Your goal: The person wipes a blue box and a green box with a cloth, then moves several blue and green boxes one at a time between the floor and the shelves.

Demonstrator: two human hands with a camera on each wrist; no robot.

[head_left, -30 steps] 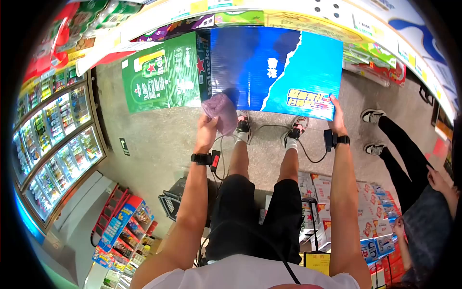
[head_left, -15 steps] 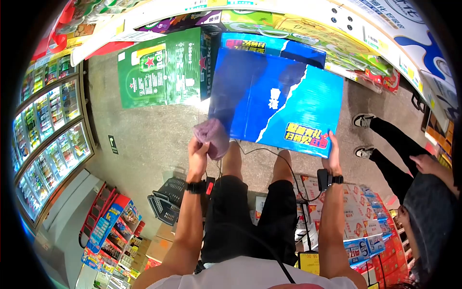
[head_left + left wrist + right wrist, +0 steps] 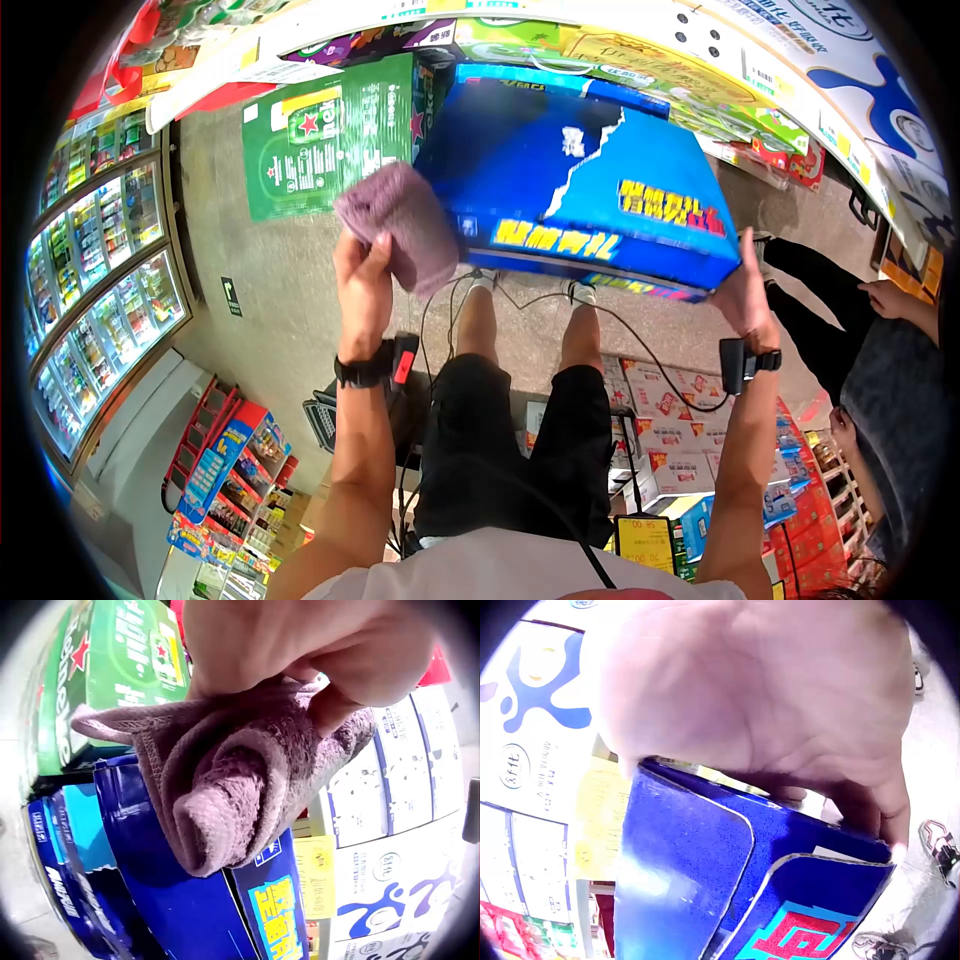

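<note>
My left hand grips a folded purple towel, thumb on top of it. The towel overlaps the left end of a blue cardboard carton with yellow print. In the left wrist view the towel appears rolled in layers, with a hem loop sticking out. At the carton's right end is my right hand. The right wrist view shows this hand with its palm over the carton's edge and fingers curled round the far side, beside the end flaps. The carton's front side faces me.
A green beer carton stands left of the blue one, and another blue carton lies behind it. Shelving with boxed goods runs along the back. A person stands at right. Stacked cartons and a dark crate are near my legs.
The blue carton has come away from the shelf toward me, uncovering another blue carton, and has tilted to show its front side. The towel has moved up and left, and the right hand rightward.
</note>
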